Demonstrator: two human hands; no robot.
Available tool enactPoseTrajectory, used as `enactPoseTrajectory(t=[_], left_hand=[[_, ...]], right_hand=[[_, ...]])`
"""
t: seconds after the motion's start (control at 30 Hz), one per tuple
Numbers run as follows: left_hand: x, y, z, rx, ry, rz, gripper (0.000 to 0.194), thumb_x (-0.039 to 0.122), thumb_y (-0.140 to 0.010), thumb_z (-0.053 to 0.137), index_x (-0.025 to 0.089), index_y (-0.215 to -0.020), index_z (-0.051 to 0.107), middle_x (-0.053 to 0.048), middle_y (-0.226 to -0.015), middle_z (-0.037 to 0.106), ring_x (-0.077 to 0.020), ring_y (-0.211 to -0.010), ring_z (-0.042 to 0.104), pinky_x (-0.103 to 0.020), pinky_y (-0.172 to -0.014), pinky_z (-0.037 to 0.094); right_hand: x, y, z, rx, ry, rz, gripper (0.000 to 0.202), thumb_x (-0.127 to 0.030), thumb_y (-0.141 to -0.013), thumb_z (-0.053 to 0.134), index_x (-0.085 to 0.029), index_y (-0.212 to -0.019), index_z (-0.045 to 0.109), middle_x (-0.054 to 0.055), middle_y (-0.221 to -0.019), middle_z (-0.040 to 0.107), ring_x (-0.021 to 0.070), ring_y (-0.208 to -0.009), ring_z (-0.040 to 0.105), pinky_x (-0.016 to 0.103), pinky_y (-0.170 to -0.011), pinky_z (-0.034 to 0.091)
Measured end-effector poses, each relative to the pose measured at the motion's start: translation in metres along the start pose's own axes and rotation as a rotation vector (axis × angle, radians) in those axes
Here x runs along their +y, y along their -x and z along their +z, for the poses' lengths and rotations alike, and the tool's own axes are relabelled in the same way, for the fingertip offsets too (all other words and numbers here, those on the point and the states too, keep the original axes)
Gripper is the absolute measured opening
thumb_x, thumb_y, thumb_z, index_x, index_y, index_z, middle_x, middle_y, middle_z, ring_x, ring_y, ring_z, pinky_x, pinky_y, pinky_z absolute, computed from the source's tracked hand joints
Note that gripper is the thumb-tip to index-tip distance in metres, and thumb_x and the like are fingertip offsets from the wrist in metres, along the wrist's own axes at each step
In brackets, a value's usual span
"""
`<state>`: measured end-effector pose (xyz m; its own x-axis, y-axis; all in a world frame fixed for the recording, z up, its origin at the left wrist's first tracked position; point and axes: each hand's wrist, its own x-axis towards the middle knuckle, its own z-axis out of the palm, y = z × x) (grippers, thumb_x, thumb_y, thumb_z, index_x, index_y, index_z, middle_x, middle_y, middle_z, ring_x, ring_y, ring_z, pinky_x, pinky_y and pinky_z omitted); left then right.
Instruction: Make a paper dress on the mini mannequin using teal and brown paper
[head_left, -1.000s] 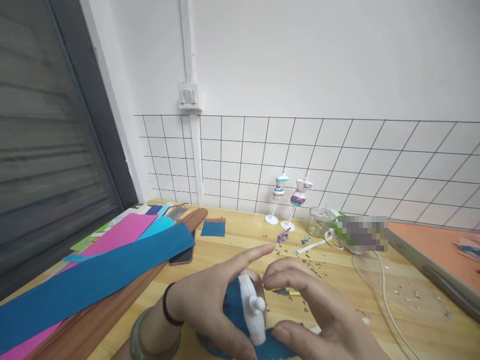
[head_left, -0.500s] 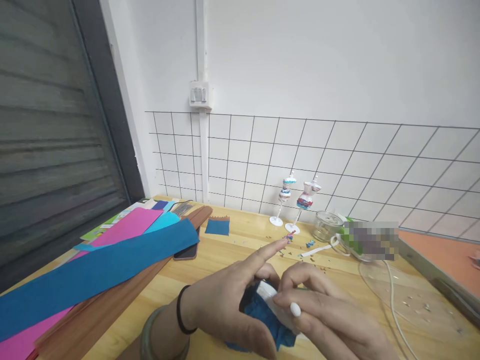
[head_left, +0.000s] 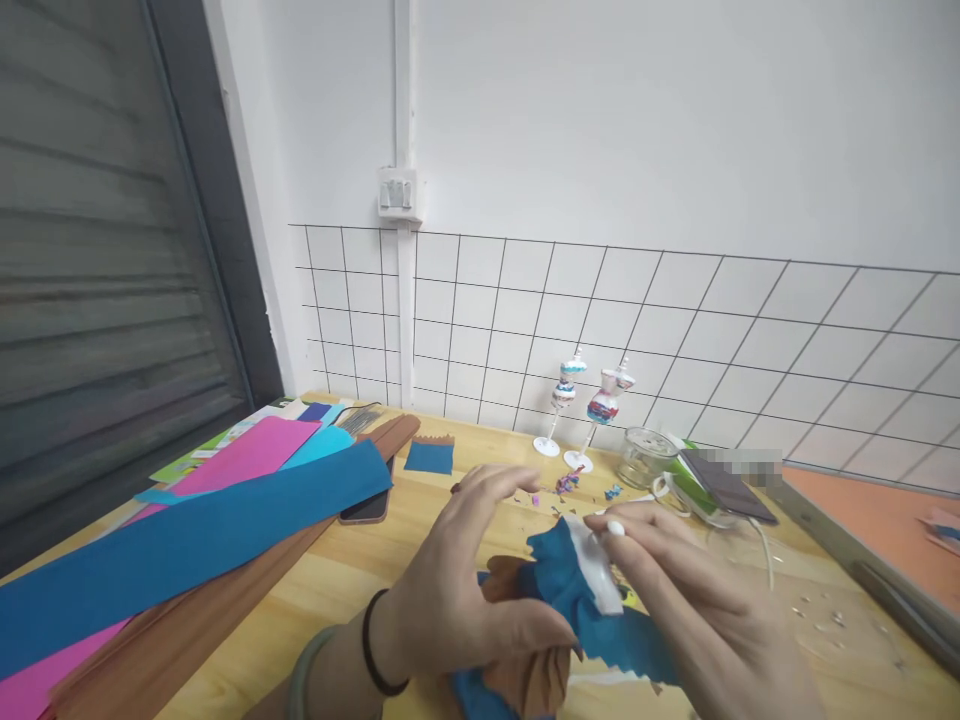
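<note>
Ruffled blue crepe paper (head_left: 559, 560), with brown crepe paper (head_left: 544, 680) below it, is gathered low in the middle of the view. My left hand (head_left: 469, 590), with a black band and a bangle at the wrist, curls around it; the thumb lies across the paper and the index finger is raised. A white strip (head_left: 598, 570) lies along the blue paper's edge. My right hand (head_left: 690, 590) is pinched at that strip, and between its fingers a cotton swab (head_left: 616, 528) shows only its rounded white tip. The right hand's lower fingers hide part of the blue paper.
On the left lie long blue (head_left: 225, 540), pink (head_left: 247, 455) and brown (head_left: 292, 550) crepe sheets, partly over a phone (head_left: 365, 505). Two small dress forms on stands (head_left: 553, 445) and a clear jar (head_left: 647, 455) stand at the back. Colored paper scraps (head_left: 570, 482) are scattered nearby.
The blue paper has been turned and raised between my hands, bringing the brown paper into view. My right hand has moved up slightly with the swab; my left index finger has drawn back.
</note>
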<state>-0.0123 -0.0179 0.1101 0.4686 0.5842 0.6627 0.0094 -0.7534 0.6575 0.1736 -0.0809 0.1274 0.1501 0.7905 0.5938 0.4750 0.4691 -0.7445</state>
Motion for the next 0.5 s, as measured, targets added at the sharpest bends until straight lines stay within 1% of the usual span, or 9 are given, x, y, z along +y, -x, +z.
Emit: enactPoseTrajectory(t=[0.03, 0.07, 0.1, 0.13, 0.23, 0.27, 0.3, 0.37, 0.5], left_hand=[[0.001, 0.001, 0.003, 0.048, -0.084, 0.112, 0.071, 0.061, -0.07, 0.064, 0.026, -0.129, 0.043, -0.011, -0.122, 0.052, -0.0305, -0.118, 0.045, -0.048, -0.103, 0.032], [0.003, 0.002, 0.006, 0.067, -0.177, 0.221, 0.063, 0.058, -0.072, 0.064, 0.026, -0.123, 0.048, -0.011, -0.117, 0.055, -0.0308, -0.117, 0.046, -0.049, -0.103, 0.032], [0.003, 0.003, 0.008, 0.058, -0.277, 0.317, 0.055, 0.056, -0.074, 0.064, 0.026, -0.118, 0.052, -0.011, -0.113, 0.058, -0.0314, -0.116, 0.047, -0.05, -0.103, 0.032], [0.003, 0.004, 0.01, 0.024, -0.381, 0.389, 0.048, 0.054, -0.076, 0.062, 0.026, -0.115, 0.055, -0.011, -0.11, 0.06, -0.032, -0.115, 0.048, -0.052, -0.102, 0.033], [-0.001, 0.009, 0.015, -0.123, -0.649, 0.481, 0.04, 0.05, -0.082, 0.057, 0.024, -0.113, 0.059, -0.011, -0.107, 0.064, -0.0334, -0.115, 0.049, -0.054, -0.101, 0.033], [-0.002, 0.01, 0.016, -0.144, -0.698, 0.5, 0.04, 0.048, -0.083, 0.056, 0.023, -0.113, 0.059, -0.011, -0.107, 0.065, -0.0333, -0.114, 0.05, -0.054, -0.101, 0.033], [-0.003, 0.011, 0.017, -0.139, -0.723, 0.528, 0.04, 0.047, -0.083, 0.056, 0.022, -0.114, 0.059, -0.011, -0.106, 0.066, -0.0329, -0.113, 0.051, -0.053, -0.101, 0.033], [-0.005, 0.01, 0.018, -0.076, -0.739, 0.598, 0.041, 0.045, -0.083, 0.057, 0.018, -0.113, 0.06, -0.011, -0.102, 0.068, -0.0308, -0.111, 0.054, -0.05, -0.102, 0.035], [-0.004, 0.003, 0.021, 0.169, -0.76, 0.768, 0.033, 0.039, -0.087, 0.053, 0.011, -0.098, 0.066, -0.009, -0.093, 0.07, -0.0249, -0.105, 0.057, -0.042, -0.099, 0.041]], right_hand=[[0.001, -0.001, 0.0, 0.043, 0.006, 0.027, 0.014, -0.035, -0.082, 0.062, -0.026, -0.074, 0.07, 0.004, -0.087, 0.065, 0.0191, -0.078, 0.062, 0.021, -0.06, 0.052], [0.002, -0.003, 0.0, 0.063, 0.012, 0.04, 0.015, -0.036, -0.082, 0.063, -0.026, -0.073, 0.069, 0.004, -0.086, 0.065, 0.0191, -0.078, 0.062, 0.022, -0.063, 0.053], [0.002, -0.004, 0.0, 0.068, 0.016, 0.046, 0.015, -0.036, -0.081, 0.063, -0.025, -0.072, 0.069, 0.003, -0.085, 0.066, 0.019, -0.078, 0.062, 0.022, -0.065, 0.053], [0.002, -0.005, -0.001, 0.069, 0.017, 0.05, 0.015, -0.036, -0.081, 0.063, -0.025, -0.071, 0.068, 0.003, -0.083, 0.065, 0.0187, -0.077, 0.061, 0.022, -0.065, 0.052], [0.003, -0.007, -0.002, 0.073, 0.014, 0.083, 0.016, -0.035, -0.082, 0.063, -0.025, -0.07, 0.066, 0.002, -0.081, 0.064, 0.0168, -0.074, 0.06, 0.019, -0.059, 0.05], [0.004, -0.007, -0.002, 0.081, 0.015, 0.097, 0.017, -0.036, -0.082, 0.062, -0.025, -0.069, 0.065, 0.001, -0.081, 0.064, 0.0162, -0.074, 0.059, 0.018, -0.058, 0.049], [0.004, -0.007, -0.002, 0.087, 0.018, 0.104, 0.018, -0.036, -0.083, 0.061, -0.025, -0.068, 0.064, 0.001, -0.081, 0.063, 0.0158, -0.073, 0.059, 0.018, -0.058, 0.048], [0.006, -0.007, -0.002, 0.072, 0.027, 0.097, 0.021, -0.037, -0.083, 0.061, -0.024, -0.067, 0.062, 0.001, -0.079, 0.063, 0.0156, -0.071, 0.058, 0.018, -0.058, 0.048], [0.007, -0.008, -0.002, 0.063, 0.047, 0.103, 0.024, -0.039, -0.084, 0.059, -0.024, -0.065, 0.06, 0.0, -0.076, 0.062, 0.0152, -0.071, 0.058, 0.017, -0.06, 0.048]])
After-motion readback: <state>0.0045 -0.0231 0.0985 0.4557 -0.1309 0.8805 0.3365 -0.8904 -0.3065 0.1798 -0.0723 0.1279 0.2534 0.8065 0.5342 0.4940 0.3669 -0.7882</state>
